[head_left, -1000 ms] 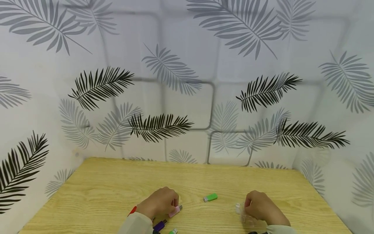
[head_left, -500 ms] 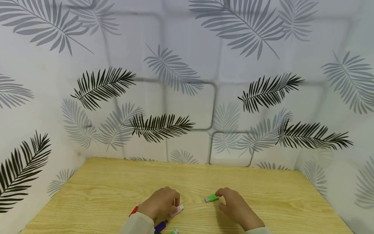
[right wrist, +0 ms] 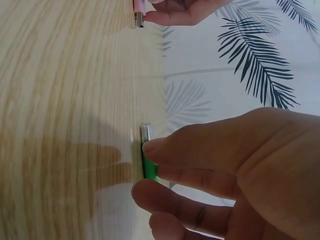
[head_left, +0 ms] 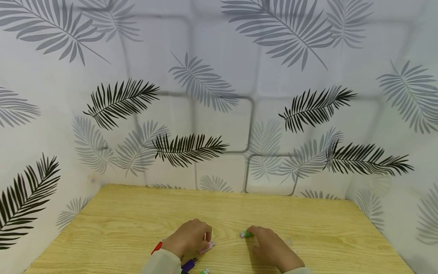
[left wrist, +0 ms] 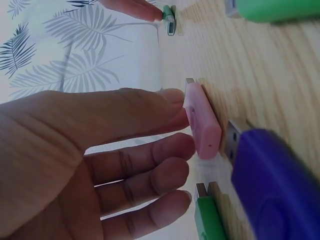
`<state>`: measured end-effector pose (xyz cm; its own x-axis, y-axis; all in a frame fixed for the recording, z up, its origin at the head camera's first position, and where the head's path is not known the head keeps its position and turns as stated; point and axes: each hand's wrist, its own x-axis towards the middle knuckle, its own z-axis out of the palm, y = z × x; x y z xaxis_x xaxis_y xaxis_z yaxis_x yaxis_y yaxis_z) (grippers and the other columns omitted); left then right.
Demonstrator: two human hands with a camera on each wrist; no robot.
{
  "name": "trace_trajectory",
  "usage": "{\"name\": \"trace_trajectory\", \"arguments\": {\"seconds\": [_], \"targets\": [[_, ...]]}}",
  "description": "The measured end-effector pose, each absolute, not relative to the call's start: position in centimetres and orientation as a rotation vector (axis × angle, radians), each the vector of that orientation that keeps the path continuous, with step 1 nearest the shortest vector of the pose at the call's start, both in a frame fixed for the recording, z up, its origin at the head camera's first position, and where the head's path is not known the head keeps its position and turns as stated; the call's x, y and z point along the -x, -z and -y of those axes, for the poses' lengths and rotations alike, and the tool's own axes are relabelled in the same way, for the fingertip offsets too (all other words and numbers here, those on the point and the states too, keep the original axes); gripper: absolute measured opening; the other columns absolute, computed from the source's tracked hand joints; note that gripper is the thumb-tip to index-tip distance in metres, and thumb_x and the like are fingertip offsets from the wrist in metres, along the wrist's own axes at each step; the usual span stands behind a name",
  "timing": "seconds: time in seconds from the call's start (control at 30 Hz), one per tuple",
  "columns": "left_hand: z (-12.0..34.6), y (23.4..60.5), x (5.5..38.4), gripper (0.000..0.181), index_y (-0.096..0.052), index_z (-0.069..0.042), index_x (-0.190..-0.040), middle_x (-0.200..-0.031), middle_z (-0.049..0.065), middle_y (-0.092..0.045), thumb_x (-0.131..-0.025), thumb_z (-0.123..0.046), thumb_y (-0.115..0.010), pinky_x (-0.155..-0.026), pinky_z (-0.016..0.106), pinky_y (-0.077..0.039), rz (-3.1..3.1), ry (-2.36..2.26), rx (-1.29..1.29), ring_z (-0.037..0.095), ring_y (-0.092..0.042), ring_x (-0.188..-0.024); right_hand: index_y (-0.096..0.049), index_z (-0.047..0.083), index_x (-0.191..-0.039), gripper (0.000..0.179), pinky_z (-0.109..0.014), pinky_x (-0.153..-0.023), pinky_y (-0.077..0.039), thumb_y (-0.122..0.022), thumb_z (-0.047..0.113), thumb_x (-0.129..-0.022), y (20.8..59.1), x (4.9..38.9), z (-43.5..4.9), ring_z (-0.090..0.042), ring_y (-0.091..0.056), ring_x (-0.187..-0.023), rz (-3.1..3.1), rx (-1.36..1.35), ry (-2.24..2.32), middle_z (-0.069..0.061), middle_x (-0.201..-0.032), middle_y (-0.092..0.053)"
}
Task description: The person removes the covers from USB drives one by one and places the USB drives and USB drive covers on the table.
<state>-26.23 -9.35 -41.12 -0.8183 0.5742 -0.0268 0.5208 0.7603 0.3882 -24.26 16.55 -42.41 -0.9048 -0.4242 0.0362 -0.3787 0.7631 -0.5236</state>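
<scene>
On the wooden table, my left hand (head_left: 189,236) pinches a pink USB stick (left wrist: 202,122) between thumb and index finger; its other fingers are loosely bent. The stick's metal plug points away from the palm. Farther right, my right hand (head_left: 273,246) has its thumb and index finger on a green USB stick (head_left: 245,234). In the right wrist view the thumb covers part of this green stick, and its plug end (right wrist: 146,132) looks clear and shiny. A purple USB stick (head_left: 189,264) lies close to my left wrist.
Another green USB stick (head_left: 205,271) shows at the bottom edge of the head view. The left wrist view has one more green stick (left wrist: 210,218) beside the left fingers. A red object (head_left: 156,247) lies by the left wrist. Faint clear pieces (head_left: 289,242) lie behind the right hand.
My right hand has let go of a clear piece at the right, moved left to the green USB stick and taken hold of it. My left hand stays at the pink stick.
</scene>
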Motion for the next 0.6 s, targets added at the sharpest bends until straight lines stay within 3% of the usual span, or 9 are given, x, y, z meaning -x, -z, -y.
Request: {"name": "trace_trajectory", "arguments": {"seconds": [0.17, 0.33, 0.6], "targets": [[9.23, 41.15, 26.18, 0.009, -0.067, -0.015, -0.080, -0.066, -0.011, -0.057, -0.085, -0.014, -0.074, -0.061, 0.025, -0.046, -2.815, -0.572, -0.894, 0.004, -0.051, -0.059, -0.066, -0.002, -0.105, 0.028, -0.052, -0.086, -0.049, -0.071, -0.006, -0.077, 42.27, 24.35, -16.56, -0.038, -0.062, -0.101, -2.917, 0.693, 0.807, -0.014, -0.104, -0.066], [9.14, 41.27, 26.19, 0.006, -0.068, -0.012, -0.084, -0.068, -0.011, -0.059, -0.085, -0.013, -0.074, -0.062, 0.025, -0.047, -2.823, -0.580, -0.895, 0.004, -0.052, -0.060, -0.071, 0.000, -0.093, 0.018, -0.044, -0.076, -0.054, -0.075, -0.004, -0.076, 42.50, 24.36, -16.24, -0.028, -0.063, -0.086, -2.991, 0.690, 0.764, -0.006, -0.091, -0.062], [9.00, 41.33, 26.05, 0.007, -0.067, -0.016, -0.082, -0.065, -0.012, -0.055, -0.088, -0.017, -0.071, -0.060, 0.023, -0.045, -2.850, -0.594, -0.882, 0.003, -0.050, -0.057, -0.068, 0.005, -0.082, 0.012, -0.029, -0.060, -0.047, -0.076, -0.002, -0.076, 42.59, 24.13, -16.09, -0.012, -0.050, -0.068, -3.022, 0.667, 0.710, 0.000, -0.077, -0.054]]}}
